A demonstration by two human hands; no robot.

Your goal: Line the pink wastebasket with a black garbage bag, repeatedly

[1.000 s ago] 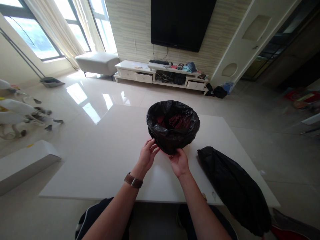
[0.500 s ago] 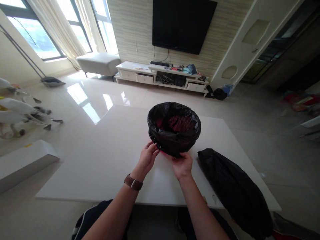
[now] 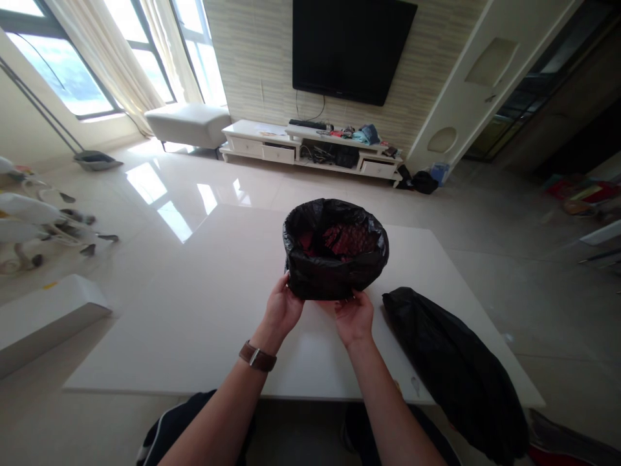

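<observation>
A black garbage bag (image 3: 334,278) lines a reddish latticed bin (image 3: 347,239), its edge folded down over the rim. The bin stands upright on the white table (image 3: 194,310), and the red inner wall shows through the opening. At the near left of the rim my left hand (image 3: 284,307) pinches the bag's folded edge, with the thumb outside and some fingers tucked behind. My right hand (image 3: 355,317) grips the same edge at the near right, fingertips partly hidden under the plastic. To the right lies a long, full-looking black bag (image 3: 456,369).
A white box (image 3: 48,317) sits off the table's left side. Beyond the table are a low white TV cabinet (image 3: 247,139) with clutter, a grey bench (image 3: 191,123) and a dustpan (image 3: 94,159). White chair legs (image 3: 43,220) stand at far left.
My left hand has shifted slightly left and up along the rim. The bag's near edge now hangs smoother and straighter. My right hand stays at nearly the same spot.
</observation>
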